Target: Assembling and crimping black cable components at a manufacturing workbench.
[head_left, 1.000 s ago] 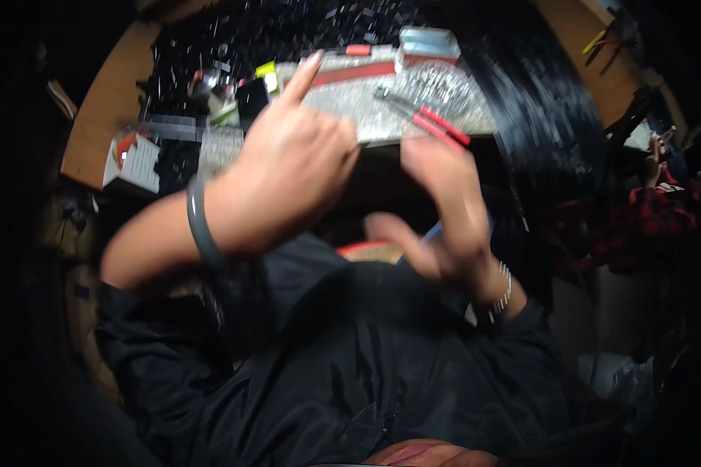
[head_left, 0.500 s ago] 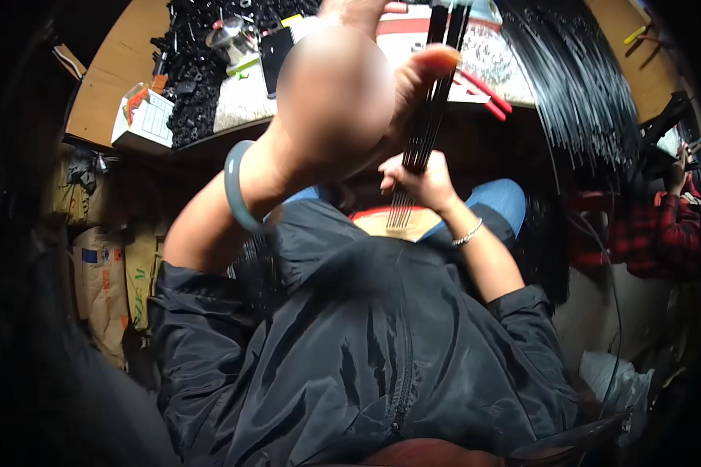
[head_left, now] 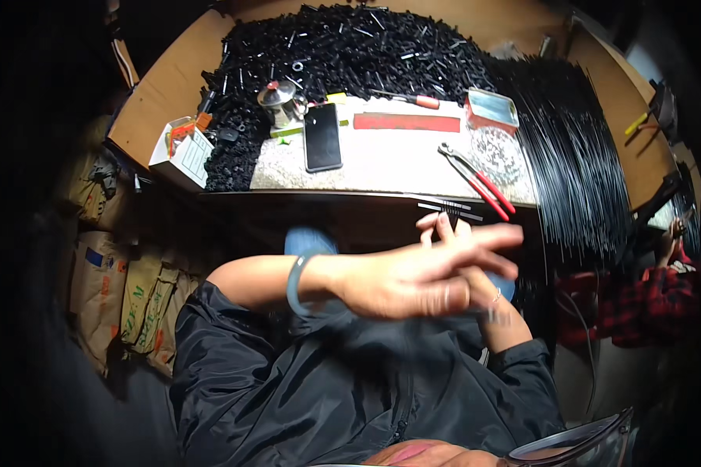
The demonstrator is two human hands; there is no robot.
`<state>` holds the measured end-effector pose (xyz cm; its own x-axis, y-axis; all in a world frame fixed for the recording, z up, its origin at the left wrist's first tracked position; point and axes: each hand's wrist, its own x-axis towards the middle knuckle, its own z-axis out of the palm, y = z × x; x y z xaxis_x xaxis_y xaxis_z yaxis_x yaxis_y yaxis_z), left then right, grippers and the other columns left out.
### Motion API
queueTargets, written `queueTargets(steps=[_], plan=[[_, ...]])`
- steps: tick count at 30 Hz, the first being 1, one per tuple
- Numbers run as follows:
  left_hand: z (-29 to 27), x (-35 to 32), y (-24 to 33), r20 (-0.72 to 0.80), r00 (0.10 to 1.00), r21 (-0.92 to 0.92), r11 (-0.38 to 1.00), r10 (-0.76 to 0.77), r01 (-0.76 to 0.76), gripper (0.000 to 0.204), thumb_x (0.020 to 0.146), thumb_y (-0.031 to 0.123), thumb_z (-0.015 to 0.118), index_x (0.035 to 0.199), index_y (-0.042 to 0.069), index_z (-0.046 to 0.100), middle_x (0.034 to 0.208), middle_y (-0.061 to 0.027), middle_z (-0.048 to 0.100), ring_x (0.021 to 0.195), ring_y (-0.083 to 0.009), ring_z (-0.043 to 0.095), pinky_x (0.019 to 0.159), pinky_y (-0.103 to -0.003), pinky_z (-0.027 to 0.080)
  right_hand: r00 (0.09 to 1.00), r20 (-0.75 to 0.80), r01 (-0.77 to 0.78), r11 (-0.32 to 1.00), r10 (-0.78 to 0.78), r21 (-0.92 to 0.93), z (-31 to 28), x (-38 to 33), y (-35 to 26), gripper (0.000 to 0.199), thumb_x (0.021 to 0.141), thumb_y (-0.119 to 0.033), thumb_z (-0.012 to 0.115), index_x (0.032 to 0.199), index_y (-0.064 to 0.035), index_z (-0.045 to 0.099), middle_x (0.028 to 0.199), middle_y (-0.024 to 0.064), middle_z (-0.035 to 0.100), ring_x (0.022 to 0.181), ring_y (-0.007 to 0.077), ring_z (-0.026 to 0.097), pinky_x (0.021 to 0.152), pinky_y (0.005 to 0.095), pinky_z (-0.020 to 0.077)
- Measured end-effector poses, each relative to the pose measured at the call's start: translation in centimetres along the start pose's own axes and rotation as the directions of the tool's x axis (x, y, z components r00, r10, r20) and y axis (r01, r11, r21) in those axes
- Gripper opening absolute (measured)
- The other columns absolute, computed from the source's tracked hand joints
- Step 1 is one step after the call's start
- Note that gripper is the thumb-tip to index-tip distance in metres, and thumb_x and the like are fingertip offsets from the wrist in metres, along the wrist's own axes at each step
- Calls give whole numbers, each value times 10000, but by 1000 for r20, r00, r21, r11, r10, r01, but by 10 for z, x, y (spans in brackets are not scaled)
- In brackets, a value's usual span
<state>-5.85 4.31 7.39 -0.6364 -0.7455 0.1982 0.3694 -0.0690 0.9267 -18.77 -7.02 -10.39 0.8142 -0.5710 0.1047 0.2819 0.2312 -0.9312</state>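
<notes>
My left hand [head_left: 413,280], with a grey-green bangle at its wrist, reaches across my lap to the right. Its fingers are stretched out and smeared by motion, and nothing shows in them. Behind it, just below the table edge, is my right hand [head_left: 444,229], partly covered. Its fingers are bent, and the ends of several thin black rods [head_left: 450,210] stick out beyond them. Most of that bundle is hidden. Red-handled pliers [head_left: 484,188] lie on the table's front edge near the right hand.
Loose black rods [head_left: 580,156] hang over the table edge at right. Small black parts [head_left: 350,50] are heaped at the back. A phone [head_left: 322,138], a red strip [head_left: 406,122], a round clear dish [head_left: 496,153] and a white box [head_left: 183,159] lie before me. A plaid-sleeved person [head_left: 662,303] sits at right.
My left hand has come down from up near the camera and away from the rods. The rod bundle, upright and long before, is now mostly hidden. The view takes in more of the table.
</notes>
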Motion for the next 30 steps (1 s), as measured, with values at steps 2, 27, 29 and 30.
queueTargets(steps=[2,27,29,30], plan=[[-10,0,-6,97,994,48,997,53,-58,854,888,508,500,1452,37,65,1381,-176,359,1203,-249,454,1013,-361,349,978,-176,-161,949,116,-273,25,-7,-42,340,959,-335,466,944,-14,574,717,29,533,613,84,505,515,226,433],[-399,63,8,-516,690,779,-56,507,624,295,742,71,499,1024,28,574,986,-208,621,941,-374,587,818,-428,477,940,-332,-103,993,76,-65,-9,21,-12,390,983,-323,399,920,35,541,559,70,532,443,114,516,438,248,467],[-396,99,-4,-600,670,738,-19,437,674,250,787,201,598,986,52,624,968,-195,639,905,-348,611,784,-424,490,942,-328,-101,992,72,-72,-10,21,-12,390,989,-318,379,925,34,537,552,76,523,435,125,510,436,265,475],[-398,111,-14,-563,667,737,-68,488,672,264,779,260,644,953,60,644,938,-171,649,873,-339,626,764,-427,499,942,-329,-97,993,67,-74,-10,21,-13,390,989,-318,379,925,34,537,552,76,523,435,125,510,436,265,475]])
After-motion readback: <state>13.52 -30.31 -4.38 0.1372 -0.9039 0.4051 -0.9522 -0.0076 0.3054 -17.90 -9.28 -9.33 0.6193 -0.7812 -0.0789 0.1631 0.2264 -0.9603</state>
